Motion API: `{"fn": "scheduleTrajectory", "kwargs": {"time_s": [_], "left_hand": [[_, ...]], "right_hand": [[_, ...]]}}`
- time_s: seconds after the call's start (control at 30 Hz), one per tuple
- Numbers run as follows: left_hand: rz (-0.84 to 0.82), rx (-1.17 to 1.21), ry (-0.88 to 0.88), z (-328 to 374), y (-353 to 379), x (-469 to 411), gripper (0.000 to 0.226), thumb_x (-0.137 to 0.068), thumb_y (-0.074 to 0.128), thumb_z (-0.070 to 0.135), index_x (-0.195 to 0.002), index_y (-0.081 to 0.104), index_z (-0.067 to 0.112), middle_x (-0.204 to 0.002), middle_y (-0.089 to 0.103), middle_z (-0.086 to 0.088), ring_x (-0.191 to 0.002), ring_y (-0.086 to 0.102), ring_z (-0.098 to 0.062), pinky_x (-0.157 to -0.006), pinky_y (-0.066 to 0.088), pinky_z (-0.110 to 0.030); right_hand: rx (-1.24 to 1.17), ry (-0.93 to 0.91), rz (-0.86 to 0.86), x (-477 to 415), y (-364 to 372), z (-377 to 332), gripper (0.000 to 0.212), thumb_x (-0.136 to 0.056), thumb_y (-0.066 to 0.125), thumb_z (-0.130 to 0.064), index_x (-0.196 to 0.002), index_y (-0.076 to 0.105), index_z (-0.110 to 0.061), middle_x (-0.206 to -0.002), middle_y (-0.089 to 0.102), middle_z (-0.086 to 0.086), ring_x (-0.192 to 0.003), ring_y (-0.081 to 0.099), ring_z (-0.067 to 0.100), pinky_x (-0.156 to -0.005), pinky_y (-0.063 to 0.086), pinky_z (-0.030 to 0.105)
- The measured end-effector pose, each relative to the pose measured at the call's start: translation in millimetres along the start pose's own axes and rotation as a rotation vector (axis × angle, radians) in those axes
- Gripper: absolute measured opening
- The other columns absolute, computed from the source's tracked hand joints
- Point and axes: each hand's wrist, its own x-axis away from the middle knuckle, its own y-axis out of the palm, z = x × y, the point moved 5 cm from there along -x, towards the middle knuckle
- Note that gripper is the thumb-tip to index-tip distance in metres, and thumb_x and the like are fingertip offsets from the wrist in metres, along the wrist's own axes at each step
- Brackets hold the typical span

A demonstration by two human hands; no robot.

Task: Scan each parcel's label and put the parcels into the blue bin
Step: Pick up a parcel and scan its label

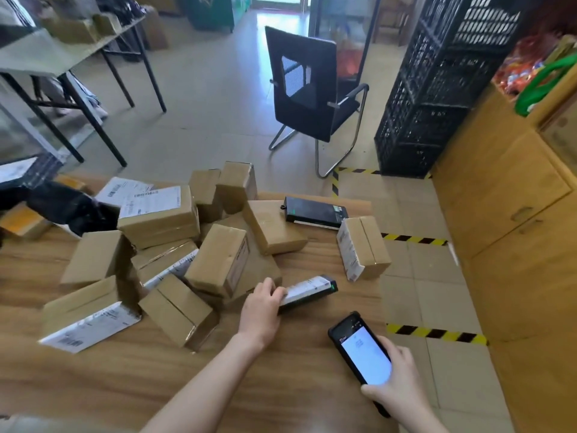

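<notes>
A heap of several brown cardboard parcels (162, 245) lies on the wooden table (93, 376). My left hand (262, 310) grips the near end of a slim black parcel with a white label (312, 290), which lies on the table to the right of the heap. My right hand (396, 392) holds a black handheld scanner with a lit screen (362, 354) near the table's right edge, its top end pointing toward the black parcel. A second black box (315, 212) lies further back, and a lone brown parcel (363, 248) stands by the table's right edge. No blue bin is in view.
A black plastic bag (68, 207) lies at the table's left. Beyond the table stand a black office chair (312, 89) and stacked black crates (443, 82). Wooden cabinets (515, 214) line the right side. Yellow-black tape (437, 334) marks the tiled floor. A folding table (56, 54) stands at the back left.
</notes>
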Motion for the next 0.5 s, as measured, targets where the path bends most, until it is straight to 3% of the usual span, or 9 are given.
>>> {"fn": "scheduleTrajectory", "kwargs": {"time_s": [0.13,0.23,0.33,0.4,0.5], "left_hand": [[-0.123,0.012,0.031,-0.2,18.8,25.2,0.058,-0.081,0.067,0.021,-0.134,0.045,0.026,-0.139,0.036,0.001,-0.127,0.039,-0.021,-0.1,0.04,-0.031],[-0.163,0.005,-0.004,-2.2,27.9,36.9,0.071,-0.081,0.071,0.032,-0.142,0.036,0.028,-0.156,0.021,-0.003,-0.143,0.021,-0.022,-0.114,0.028,-0.033],[-0.135,0.044,-0.115,-6.0,27.0,36.4,0.09,-0.078,0.073,0.038,-0.15,0.022,0.026,-0.158,0.017,-0.005,-0.146,0.015,-0.024,-0.117,0.023,-0.036],[-0.145,0.042,-0.168,-8.6,25.6,32.5,0.1,-0.075,0.076,0.037,-0.153,0.015,0.022,-0.154,0.023,-0.006,-0.142,0.022,-0.026,-0.115,0.028,-0.038],[-0.184,0.023,-0.182,-9.7,24.1,31.8,0.098,-0.072,0.077,0.033,-0.15,0.021,0.016,-0.143,0.033,-0.005,-0.131,0.034,-0.026,-0.106,0.037,-0.036]], "right_hand": [[0.053,0.005,-0.017,6.4,-6.7,5.5,0.094,-0.05,0.077,-0.018,-0.136,0.041,-0.03,-0.108,0.034,-0.01,-0.092,0.044,0.005,-0.065,0.038,0.017],[0.102,0.007,-0.035,10.6,-13.9,9.9,0.097,-0.05,0.077,-0.02,-0.139,0.039,-0.029,-0.112,0.034,-0.008,-0.1,0.044,0.011,-0.079,0.045,0.028],[0.178,-0.009,-0.058,12.0,-19.6,10.6,0.1,-0.049,0.077,-0.024,-0.14,0.036,-0.032,-0.113,0.033,-0.01,-0.102,0.041,0.01,-0.096,0.045,0.037],[0.249,-0.04,-0.069,11.4,-22.8,8.4,0.101,-0.05,0.076,-0.026,-0.141,0.033,-0.035,-0.112,0.03,-0.013,-0.1,0.04,0.007,-0.098,0.044,0.037],[0.41,-0.131,-0.07,9.2,-27.1,1.0,0.102,-0.054,0.078,-0.03,-0.143,0.028,-0.039,-0.118,0.029,-0.014,-0.099,0.04,0.007,-0.1,0.038,0.032]]}}
